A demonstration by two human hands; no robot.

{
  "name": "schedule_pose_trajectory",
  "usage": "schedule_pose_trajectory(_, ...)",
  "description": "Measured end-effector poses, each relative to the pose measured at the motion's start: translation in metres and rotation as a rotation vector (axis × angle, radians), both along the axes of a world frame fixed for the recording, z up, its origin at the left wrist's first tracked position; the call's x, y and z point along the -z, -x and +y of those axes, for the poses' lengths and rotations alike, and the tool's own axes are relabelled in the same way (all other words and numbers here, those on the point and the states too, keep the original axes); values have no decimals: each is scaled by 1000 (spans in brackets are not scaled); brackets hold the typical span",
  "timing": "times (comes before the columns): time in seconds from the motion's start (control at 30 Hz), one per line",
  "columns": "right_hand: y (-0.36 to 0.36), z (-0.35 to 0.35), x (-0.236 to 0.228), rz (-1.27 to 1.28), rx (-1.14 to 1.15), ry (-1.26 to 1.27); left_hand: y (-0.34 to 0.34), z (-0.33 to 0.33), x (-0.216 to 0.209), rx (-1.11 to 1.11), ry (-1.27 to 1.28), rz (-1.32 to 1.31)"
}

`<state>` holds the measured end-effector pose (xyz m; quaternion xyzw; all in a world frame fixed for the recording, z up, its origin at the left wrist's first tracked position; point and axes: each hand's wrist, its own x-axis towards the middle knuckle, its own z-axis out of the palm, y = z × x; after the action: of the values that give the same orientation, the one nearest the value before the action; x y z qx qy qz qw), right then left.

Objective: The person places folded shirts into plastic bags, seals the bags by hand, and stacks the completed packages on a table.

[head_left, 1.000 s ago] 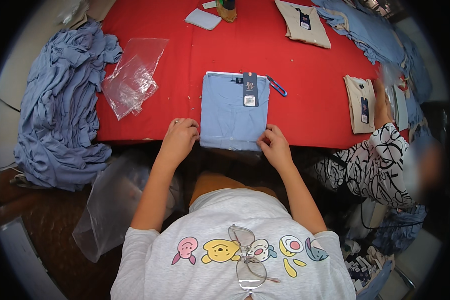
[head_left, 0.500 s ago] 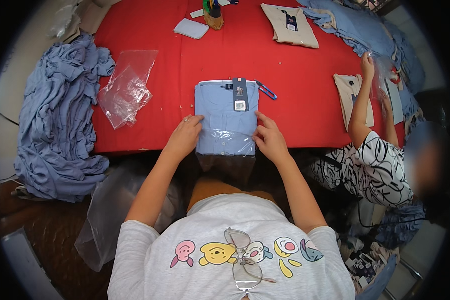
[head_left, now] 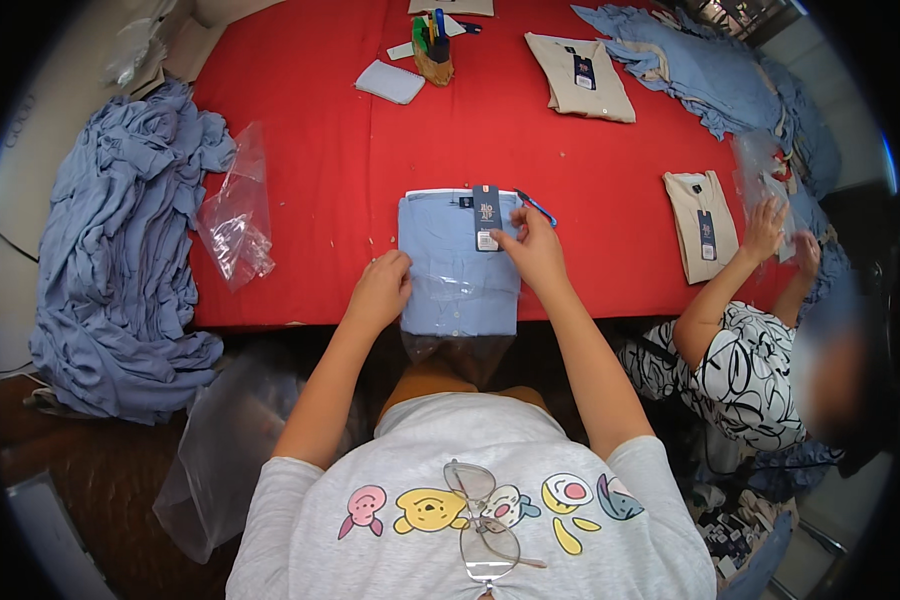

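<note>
Your right hand [head_left: 536, 248], grip parted and seemingly empty, has risen beside the dark rectangular card tag [head_left: 486, 215]; your left hand [head_left: 382, 290]'s hold is unclear; clear plastic film [head_left: 454, 286] part-sleeves the folded light-blue cloth shirt [head_left: 432, 232].

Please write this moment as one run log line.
Left hand: at left edge of folded light-blue fabric shirt | Right hand: beside navy rectangular hang tag | Clear plastic film: over shirt's lower part

Left of the folded shirt [head_left: 455, 285] I had a plastic bag [head_left: 240, 220], then a garment heap [head_left: 120, 260]; behind it, a notepad [head_left: 391, 82]; to its right, another garment [head_left: 688, 205].
</note>
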<state>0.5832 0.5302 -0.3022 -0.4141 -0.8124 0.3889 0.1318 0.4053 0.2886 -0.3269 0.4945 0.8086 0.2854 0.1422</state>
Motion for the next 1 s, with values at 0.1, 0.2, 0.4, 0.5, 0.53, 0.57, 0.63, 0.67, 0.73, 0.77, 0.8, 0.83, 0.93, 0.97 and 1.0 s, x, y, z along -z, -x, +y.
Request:
schedule_pose_trajectory(0.1, 54, 8, -7, -136, 91, -20, 6, -3, -3, 51, -17, -119)
schedule_pose_trajectory(0.2, 75, 27, 17, -161, 107, 20, 12, -1, -4, 97, -20, -133)
schedule_pose_trajectory(0.4, 56, 32, -1, 117, 189, 687, 27, -1, 1, 104, -10, -186)
schedule_pose_trajectory(0.5, 50, 11, 1, 61, 159, 748, 34, -2, -2, 179, -66, -139)
schedule_pose_trajectory(0.53, 49, 2, -2, -12, 163, 716, 35, -5, -2, 176, -90, -144)
schedule_pose_trajectory(0.57, 46, -1, 2, -15, 133, 683, 35, -7, -3, 178, -117, -148)
schedule_pose_trajectory(0.63, 41, -5, 12, -23, 76, 617, 37, -8, -4, 188, -148, -141)
schedule_pose_trajectory(0.67, 40, -6, 5, -68, -23, 575, 39, -10, -4, 190, -153, -129)
schedule_pose_trajectory(0.73, 32, -10, -11, -197, -118, 502, 40, -12, -2, 186, -129, -132)
schedule_pose_trajectory(0.77, 28, -13, -19, -261, -166, 458, 42, -11, -1, 179, -105, -144)
schedule_pose_trajectory(0.8, 17, -13, -21, -237, -195, 475, 43, -9, -1, 167, -83, -157)
schedule_pose_trajectory(0.83, 4, -14, -24, -257, -306, 289, 44, -7, -1, 165, -95, -125)
schedule_pose_trajectory(0.93, -31, -8, -34, -382, -548, -91, 44, 2, -2, 184, -95, -55)
schedule_pose_trajectory(0.97, -36, -5, -28, -337, -538, -111, 45, 5, -1, 207, -72, -39)
schedule_pose_trajectory(1.0, -39, -2, -20, -295, -526, -128, 46, 10, 0, 230, -48, -26)
